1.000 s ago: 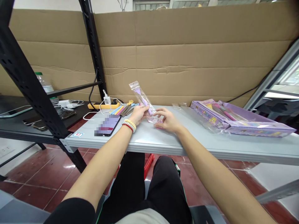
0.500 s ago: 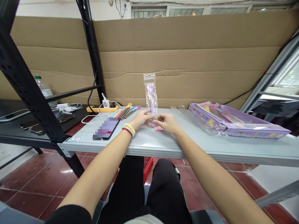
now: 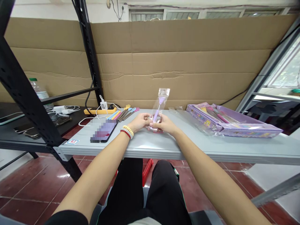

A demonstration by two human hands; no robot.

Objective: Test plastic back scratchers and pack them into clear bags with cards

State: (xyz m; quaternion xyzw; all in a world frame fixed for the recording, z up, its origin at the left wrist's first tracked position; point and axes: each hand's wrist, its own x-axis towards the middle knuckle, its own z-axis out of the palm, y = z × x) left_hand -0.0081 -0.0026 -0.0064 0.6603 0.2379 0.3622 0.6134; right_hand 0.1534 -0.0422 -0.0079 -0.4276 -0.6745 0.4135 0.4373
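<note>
Moved since the earlier frame: the clear plastic sleeve [image 3: 162, 105], upright half a second ago, now tilts to the upper right and sits lower; the hands have drawn closer together.

Grip: left hand [image 3: 140, 122], bracelets [image 3: 127, 131] at wrist, fingers and thumb closed on the sleeve's lower part. Right hand [image 3: 167, 124], thumb and fingers pinched on the same lower part, from the other side. Fingertips near or touching one another; exact contact too small to tell.

Item in hand: one purple stick [image 3: 156, 115] with flared head, inside the sleeve, above the table's middle, centre of frame.

Step, as judged: two-handed handling of the sleeved stick, lower end being worked or adjusted. Next move, as judged: calls for one hand to keep the sleeve steady, the other free to shift its pinch.

Surface: grey table [image 3: 211, 147]. Left of centre, coloured sticks [image 3: 122, 115], a phone [image 3: 109, 131] with screen blurred out, a yellow power strip [image 3: 92, 111], a white charger [image 3: 103, 104]. Right, an open purple box [image 3: 246, 131] holding wrapped pieces.

Room: cardboard [image 3: 187, 59] across the back; black shelf post [image 3: 30, 84] and bottle [image 3: 38, 90], left; windows [image 3: 182, 15], top; red tiled floor [image 3: 199, 184], below.
</note>
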